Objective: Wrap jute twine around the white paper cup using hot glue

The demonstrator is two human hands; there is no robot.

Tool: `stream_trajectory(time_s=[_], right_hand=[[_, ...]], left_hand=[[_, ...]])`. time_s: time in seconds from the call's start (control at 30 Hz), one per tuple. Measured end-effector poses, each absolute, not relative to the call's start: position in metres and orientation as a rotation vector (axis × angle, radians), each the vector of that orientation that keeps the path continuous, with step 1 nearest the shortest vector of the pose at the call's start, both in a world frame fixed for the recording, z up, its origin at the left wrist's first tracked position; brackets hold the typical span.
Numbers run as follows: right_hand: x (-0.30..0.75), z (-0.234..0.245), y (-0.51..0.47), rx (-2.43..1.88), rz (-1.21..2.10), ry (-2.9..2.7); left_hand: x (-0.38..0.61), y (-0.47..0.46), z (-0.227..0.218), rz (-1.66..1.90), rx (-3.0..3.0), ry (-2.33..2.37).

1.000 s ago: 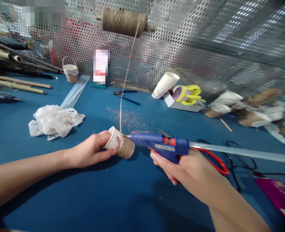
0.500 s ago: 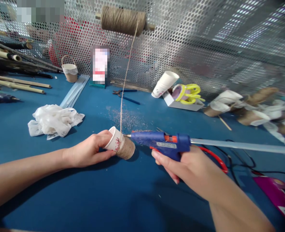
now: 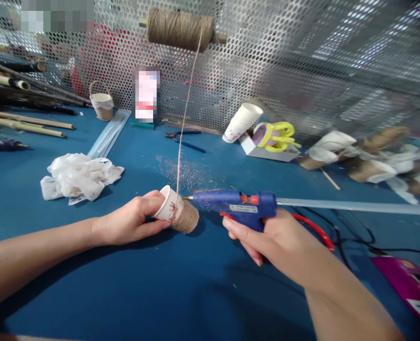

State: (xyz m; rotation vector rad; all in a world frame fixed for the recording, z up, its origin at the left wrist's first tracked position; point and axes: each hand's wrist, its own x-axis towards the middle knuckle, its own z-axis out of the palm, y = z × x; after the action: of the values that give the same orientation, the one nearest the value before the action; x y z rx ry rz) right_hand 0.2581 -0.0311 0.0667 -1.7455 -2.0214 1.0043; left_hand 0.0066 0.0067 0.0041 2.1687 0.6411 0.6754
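My left hand (image 3: 132, 222) grips a small paper cup (image 3: 176, 213) lying on its side, its lower half wrapped in brown twine. A strand of twine (image 3: 182, 123) runs up from the cup to a big spool (image 3: 179, 28) hung on the perforated metal wall. My right hand (image 3: 270, 239) is closed round the grip of a blue hot glue gun (image 3: 236, 204). The gun's nozzle touches the cup where the twine meets the bare paper. A long clear glue stick (image 3: 348, 206) juts out of the gun's back to the right.
On the blue table lie crumpled white plastic (image 3: 78, 175), bamboo sticks (image 3: 25, 121), a small finished basket (image 3: 102, 106), stacked paper cups (image 3: 240, 123), yellow-handled scissors (image 3: 279, 135), red-handled scissors (image 3: 313, 229), black cables and several wrapped cups (image 3: 369, 158) at the right.
The glue gun and my right hand have risen slightly and shifted a little left. The cup and my left hand stay where they were.
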Motion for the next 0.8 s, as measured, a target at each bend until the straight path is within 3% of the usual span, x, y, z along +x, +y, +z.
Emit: stream_trajectory(time_s=[0.8], right_hand=[[0.246, 0.073, -0.051, -1.825, 0.948, -1.961]], left_hand=[[0.006, 0.005, 0.004, 0.632, 2.025, 0.829]])
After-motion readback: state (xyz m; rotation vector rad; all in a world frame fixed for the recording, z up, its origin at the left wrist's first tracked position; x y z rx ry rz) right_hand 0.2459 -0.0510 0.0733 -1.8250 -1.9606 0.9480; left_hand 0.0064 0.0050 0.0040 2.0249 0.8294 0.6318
